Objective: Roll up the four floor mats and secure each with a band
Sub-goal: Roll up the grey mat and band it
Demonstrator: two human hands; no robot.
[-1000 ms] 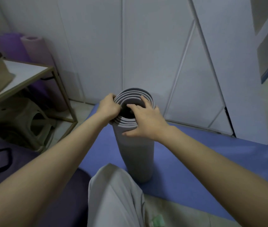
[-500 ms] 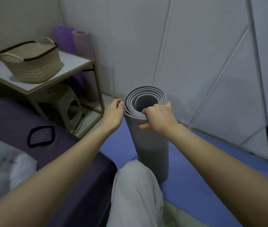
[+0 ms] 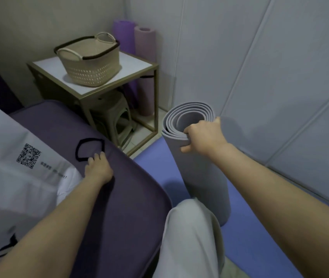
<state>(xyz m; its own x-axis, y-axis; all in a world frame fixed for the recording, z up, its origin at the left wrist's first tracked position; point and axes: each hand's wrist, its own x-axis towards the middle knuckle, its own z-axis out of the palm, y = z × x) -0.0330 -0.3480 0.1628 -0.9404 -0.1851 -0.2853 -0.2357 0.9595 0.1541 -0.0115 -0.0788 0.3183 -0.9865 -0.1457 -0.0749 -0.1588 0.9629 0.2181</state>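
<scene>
The right hand (image 3: 203,135) curls its fingers over the top rim of the rolled grey mat (image 3: 205,187), which stands upright on the blue mat (image 3: 250,227) beneath it. The left hand (image 3: 99,167), well apart, touches the black band (image 3: 90,139) on the purple bed (image 3: 129,197) with fingers stretched out. Beyond it a basket (image 3: 91,65) sits on the tabletop (image 3: 131,65).

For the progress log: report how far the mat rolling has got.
Done: a purple roll and a pink roll stand in the corner, their bands unclear. In hand: the grey mat is rolled and upright, the right hand grips its top edge, and the left hand touches the black band on the purple cushion. Left: band it, then roll and band the flat blue mat.
</scene>
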